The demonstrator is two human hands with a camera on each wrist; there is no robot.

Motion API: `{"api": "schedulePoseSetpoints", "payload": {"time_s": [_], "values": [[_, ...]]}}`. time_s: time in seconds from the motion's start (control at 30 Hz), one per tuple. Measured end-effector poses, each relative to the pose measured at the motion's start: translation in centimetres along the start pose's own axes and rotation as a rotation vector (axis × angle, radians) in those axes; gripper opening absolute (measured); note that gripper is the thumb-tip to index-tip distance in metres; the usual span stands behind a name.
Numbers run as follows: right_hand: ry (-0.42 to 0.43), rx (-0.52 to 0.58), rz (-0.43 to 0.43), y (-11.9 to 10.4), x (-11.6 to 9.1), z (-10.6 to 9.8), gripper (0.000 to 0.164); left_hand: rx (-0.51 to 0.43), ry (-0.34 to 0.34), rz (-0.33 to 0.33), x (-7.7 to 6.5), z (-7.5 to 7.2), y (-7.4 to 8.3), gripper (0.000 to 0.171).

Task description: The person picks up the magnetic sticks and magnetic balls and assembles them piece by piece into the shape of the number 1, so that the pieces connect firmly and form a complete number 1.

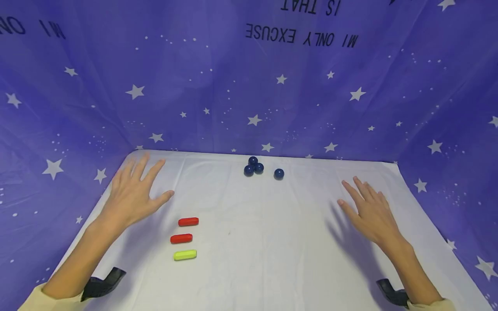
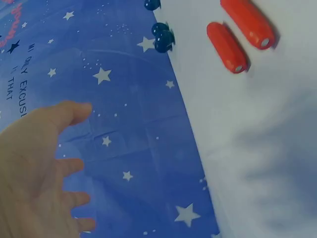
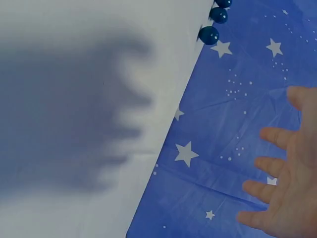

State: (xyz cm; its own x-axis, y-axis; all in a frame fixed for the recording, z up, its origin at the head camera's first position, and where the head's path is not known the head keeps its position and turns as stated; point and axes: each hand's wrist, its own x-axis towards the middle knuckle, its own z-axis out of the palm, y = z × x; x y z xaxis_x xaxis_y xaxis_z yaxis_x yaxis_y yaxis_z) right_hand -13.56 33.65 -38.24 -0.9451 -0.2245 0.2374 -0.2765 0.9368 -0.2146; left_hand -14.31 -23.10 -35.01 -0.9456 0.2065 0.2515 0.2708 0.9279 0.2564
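My left hand [image 1: 132, 194] hovers over the left side of the white table with its fingers spread, holding nothing. Its shadow falls on the cloth below. To the right of that hand and nearer the front lie two short red sticks, an upper one [image 1: 188, 221] and a lower one [image 1: 181, 238]. A yellow-green stick [image 1: 185, 255] lies just in front of them. On the right side, my right hand [image 1: 371, 214] is also raised above the table, fingers apart, with nothing in it. Three glossy dark blue balls [image 1: 249, 170] cluster at the far edge, and another blue ball [image 1: 279, 174] sits apart to their right.
A white cloth [image 1: 264, 242] covers the table. Purple-blue curtains [image 1: 218, 86] with white stars and lettering stand behind it and along both sides. Black straps [image 1: 103, 285] show at both wrists, beside pale sleeves.
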Motion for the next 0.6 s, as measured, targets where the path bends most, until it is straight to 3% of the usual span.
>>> {"api": "schedulePoseSetpoints", "payload": {"time_s": [0.2,0.4,0.6], "values": [[-0.02,0.08,0.034,-0.3,0.3,0.3,0.057,-0.253,-0.069,0.045,-0.3,0.9,0.6,0.069],[-0.006,0.183,0.049,-0.6,0.6,1.1,0.053,-0.351,-0.097,0.028,-0.5,2.3,0.9,0.061],[0.016,0.269,0.047,-0.6,0.9,2.6,0.047,-0.461,-0.118,0.05,-1.0,5.2,0.2,0.051]]}}
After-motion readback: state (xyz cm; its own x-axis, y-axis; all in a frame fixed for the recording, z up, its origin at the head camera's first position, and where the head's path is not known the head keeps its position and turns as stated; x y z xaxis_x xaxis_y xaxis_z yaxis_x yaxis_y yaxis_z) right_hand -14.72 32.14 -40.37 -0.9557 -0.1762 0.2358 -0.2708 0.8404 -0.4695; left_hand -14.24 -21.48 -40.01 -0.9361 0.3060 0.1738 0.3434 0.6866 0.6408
